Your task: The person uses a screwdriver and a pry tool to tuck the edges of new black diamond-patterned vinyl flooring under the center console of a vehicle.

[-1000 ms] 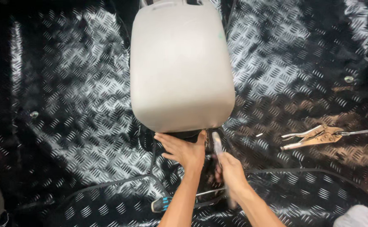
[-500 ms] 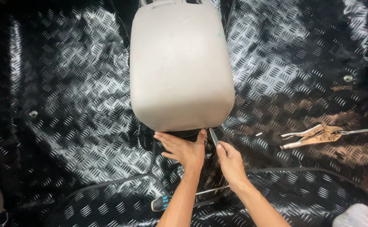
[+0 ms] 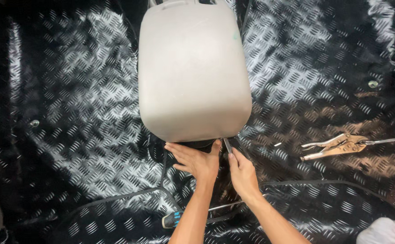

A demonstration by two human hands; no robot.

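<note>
A large grey padded console (image 3: pixel 193 72) stands on the shiny black chequer-plate floor mat (image 3: pixel 71 117). My left hand (image 3: pixel 195 159) lies flat on the mat right under the console's near edge, fingers spread toward the left. My right hand (image 3: pixel 241 171) is closed around a thin metal tool (image 3: pixel 227 144) whose tip points up under the console's lower right corner. The base of the console is hidden in shadow behind both hands.
Locking pliers (image 3: pixel 335 145) lie on the mat at the right, beside a metal rod (image 3: pixel 389 140). A screwdriver with a blue and black handle (image 3: pixel 175 219) lies near my left forearm. A white cloth (image 3: pixel 382 231) sits at the bottom right corner.
My right hand has slid up along the thin tool toward the console's edge, pushing its tip further under the corner. My left hand has stayed in place.
</note>
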